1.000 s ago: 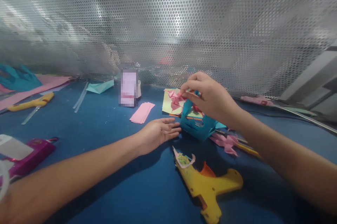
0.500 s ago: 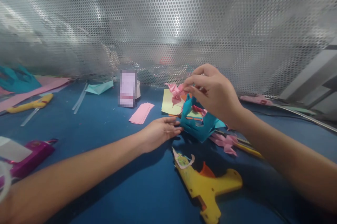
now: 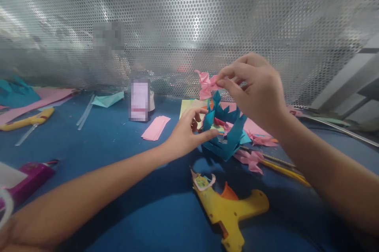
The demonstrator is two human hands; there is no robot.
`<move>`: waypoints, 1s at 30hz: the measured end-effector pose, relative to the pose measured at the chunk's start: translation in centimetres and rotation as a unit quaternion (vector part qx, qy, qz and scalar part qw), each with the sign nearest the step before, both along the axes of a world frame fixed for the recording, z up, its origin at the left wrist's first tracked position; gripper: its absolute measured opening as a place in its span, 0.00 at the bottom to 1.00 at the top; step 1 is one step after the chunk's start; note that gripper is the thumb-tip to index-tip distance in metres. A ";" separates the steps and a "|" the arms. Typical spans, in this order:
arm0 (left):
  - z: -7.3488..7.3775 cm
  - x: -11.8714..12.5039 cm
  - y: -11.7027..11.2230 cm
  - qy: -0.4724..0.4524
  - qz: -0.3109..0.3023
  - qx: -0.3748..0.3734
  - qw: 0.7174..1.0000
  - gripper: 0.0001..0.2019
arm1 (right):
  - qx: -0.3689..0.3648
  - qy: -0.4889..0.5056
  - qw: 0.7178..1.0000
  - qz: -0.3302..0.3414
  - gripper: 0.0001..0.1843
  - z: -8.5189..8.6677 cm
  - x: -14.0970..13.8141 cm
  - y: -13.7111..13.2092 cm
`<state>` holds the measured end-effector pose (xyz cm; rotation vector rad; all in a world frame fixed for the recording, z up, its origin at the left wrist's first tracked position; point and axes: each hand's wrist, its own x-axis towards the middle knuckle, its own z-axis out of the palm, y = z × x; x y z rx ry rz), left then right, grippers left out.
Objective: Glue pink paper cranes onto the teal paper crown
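A pink folded-paper flower (image 3: pixel 205 85) is pinched between the thumb and fingertips of my right hand (image 3: pixel 254 84), held up above a teal paper crown (image 3: pixel 223 149) with pointed tips. My left hand (image 3: pixel 189 127) is at the crown's left side, its thumb and fingers curved but apart. The thumb overlaps the crown's near left edge; whether it touches I cannot tell. Pink paper pieces show inside the crown. Just in front lies a yellow glue gun (image 3: pixel 227 208) with an orange trigger. Another pink folded flower (image 3: pixel 251 160) rests right of the crown.
Pink paper strips (image 3: pixel 156 127), a phone (image 3: pixel 139 100) with a blurred screen and a pale teal folded paper (image 3: pixel 108 99) lie left of centre. Farther left are glue sticks (image 3: pixel 85 112), a yellow-handled tool (image 3: pixel 32 120) and a magenta device (image 3: pixel 34 177). A perforated metal panel (image 3: pixel 189 15) stands behind.
My right hand has lifted the pink paper flower up and slightly right. My left hand has risen from beside the crown, its thumb now spread from its fingers.
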<state>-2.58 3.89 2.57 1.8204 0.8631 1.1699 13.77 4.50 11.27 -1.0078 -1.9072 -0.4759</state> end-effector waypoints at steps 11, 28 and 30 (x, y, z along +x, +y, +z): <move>0.2 1.4 0.8 0.148 0.059 0.180 0.971 0.15 | 0.030 0.000 1.000 -0.006 0.04 0.7 0.4 -0.4; 0.6 1.5 0.9 0.112 0.014 0.069 0.991 0.13 | 0.016 -0.004 1.000 -0.011 0.04 1.0 0.6 -0.5; 0.3 1.4 1.3 0.094 0.013 0.058 0.994 0.17 | 0.024 0.001 1.000 -0.013 0.03 1.0 0.7 -0.4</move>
